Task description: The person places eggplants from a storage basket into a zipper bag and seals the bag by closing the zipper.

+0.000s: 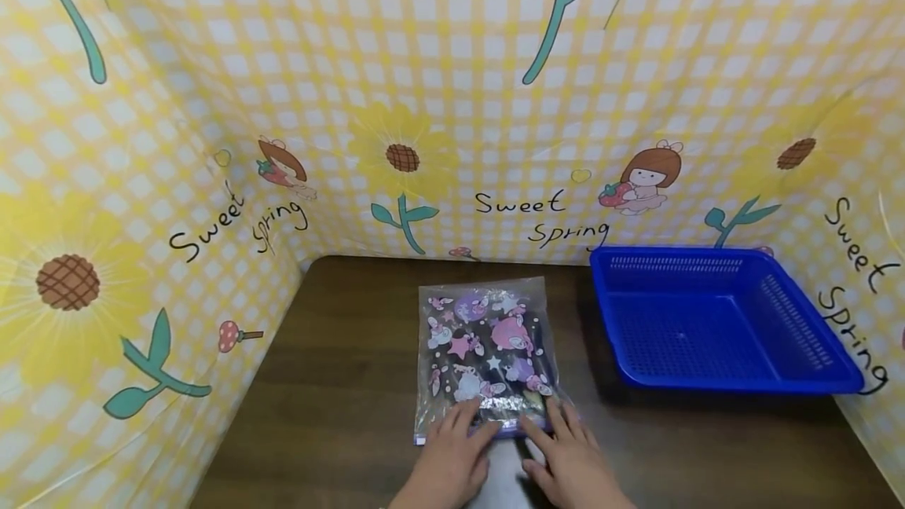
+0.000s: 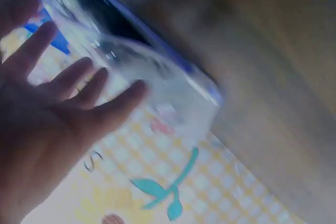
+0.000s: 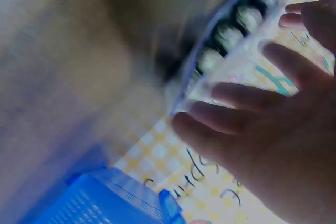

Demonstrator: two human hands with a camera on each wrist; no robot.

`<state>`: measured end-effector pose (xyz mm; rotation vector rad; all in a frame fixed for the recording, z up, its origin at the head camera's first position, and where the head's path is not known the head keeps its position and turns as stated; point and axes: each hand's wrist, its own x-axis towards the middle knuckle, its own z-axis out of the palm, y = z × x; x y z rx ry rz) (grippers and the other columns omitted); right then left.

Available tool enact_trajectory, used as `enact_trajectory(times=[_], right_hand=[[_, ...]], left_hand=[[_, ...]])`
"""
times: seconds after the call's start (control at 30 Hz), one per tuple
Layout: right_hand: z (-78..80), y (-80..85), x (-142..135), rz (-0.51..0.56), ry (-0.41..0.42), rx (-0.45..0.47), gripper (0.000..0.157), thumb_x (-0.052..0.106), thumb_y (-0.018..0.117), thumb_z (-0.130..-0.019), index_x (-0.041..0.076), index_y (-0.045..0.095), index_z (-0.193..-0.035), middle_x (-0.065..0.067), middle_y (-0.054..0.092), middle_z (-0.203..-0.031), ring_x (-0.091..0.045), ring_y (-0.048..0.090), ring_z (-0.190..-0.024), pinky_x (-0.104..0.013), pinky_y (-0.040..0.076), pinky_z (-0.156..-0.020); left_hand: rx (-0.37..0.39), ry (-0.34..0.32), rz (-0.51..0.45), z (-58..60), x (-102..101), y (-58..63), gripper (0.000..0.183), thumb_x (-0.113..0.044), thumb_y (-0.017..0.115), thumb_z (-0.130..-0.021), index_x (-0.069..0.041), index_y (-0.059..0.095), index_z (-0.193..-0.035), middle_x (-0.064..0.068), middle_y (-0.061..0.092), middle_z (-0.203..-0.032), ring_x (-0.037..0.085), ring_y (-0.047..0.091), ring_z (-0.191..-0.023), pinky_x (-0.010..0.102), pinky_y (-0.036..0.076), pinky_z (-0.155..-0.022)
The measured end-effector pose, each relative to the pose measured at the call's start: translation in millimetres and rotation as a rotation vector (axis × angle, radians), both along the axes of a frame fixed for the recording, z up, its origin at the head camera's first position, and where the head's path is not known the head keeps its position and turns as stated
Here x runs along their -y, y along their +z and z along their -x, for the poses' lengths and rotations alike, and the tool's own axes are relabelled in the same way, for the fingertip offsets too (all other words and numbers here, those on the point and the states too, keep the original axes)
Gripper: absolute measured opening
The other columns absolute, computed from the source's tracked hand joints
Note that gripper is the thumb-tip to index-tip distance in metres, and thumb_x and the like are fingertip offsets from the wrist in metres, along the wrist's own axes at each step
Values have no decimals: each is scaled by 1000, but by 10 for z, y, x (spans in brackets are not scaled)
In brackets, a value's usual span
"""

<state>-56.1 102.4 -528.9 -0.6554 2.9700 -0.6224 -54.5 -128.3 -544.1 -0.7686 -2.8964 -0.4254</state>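
A clear zip bag (image 1: 492,352) printed with pink and purple cartoon figures and stars lies flat on the table. Something dark fills it; the wrist views show its purple-edged mouth (image 2: 157,45) gaping, and in the right wrist view several whitish rounded patches show on the dark contents (image 3: 231,35), whose kind I cannot tell. My left hand (image 1: 452,454) is at the bag's near left edge, fingers spread and fairly straight. At the near right edge, my right hand (image 1: 571,458) has its fingers extended over the bag too. Neither hand grips anything visible.
A blue plastic basket (image 1: 707,379) with perforated sides stands at the right of the brown wooden table (image 1: 339,352). Yellow checked cloth (image 1: 488,140) with flowers walls in the back and both sides.
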Motion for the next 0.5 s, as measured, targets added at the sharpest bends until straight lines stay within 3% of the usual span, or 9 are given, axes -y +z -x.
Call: enact_trajectory(times=[0.1,0.17,0.23,0.3,0.4,0.5], right_hand=[[-14,-46,-28,-94,10,208,54,40,65,-85,21,54,-134,-27,31,-145,-52,26,-129,-69,29,-90],[-21,-85,-47,-108,7,253,54,38,66,-84,21,55,-134,-26,29,-146,-52,25,-129,-70,29,-88],[-11,-107,-57,-113,3,255,53,37,67,-84,22,55,-134,-24,29,-147,-51,26,-130,-70,30,-88],[-15,-107,-58,-99,-10,214,51,36,67,-84,21,56,-132,-23,31,-146,-50,28,-129,-70,30,-87],[-43,-88,-36,-22,-51,76,42,30,68,-83,16,63,-123,-20,45,-137,-45,40,-124,-66,35,-86],[-75,-67,39,136,-105,-64,23,21,69,-82,12,68,-103,-6,62,-111,-28,57,-104,-51,46,-81]], left_hand=[[184,-3,103,-89,-48,-13,56,-36,67,-80,-26,54,-133,7,25,-152,35,28,-134,65,37,-86],[255,3,132,-121,-49,-16,58,-37,67,-79,-27,54,-134,4,17,-155,34,22,-137,68,34,-87],[268,-2,127,-117,-32,-7,58,-37,67,-79,-27,53,-135,3,16,-156,35,21,-137,67,33,-88],[280,-21,80,-101,-2,6,53,-35,64,-82,-27,55,-133,3,16,-156,35,20,-137,68,31,-90],[252,-36,-81,-95,85,17,39,-27,63,-84,-22,62,-122,9,27,-152,37,29,-134,65,33,-91],[197,63,-267,-88,219,33,23,-17,64,-84,-18,67,-106,11,47,-138,34,45,-123,57,38,-92]])
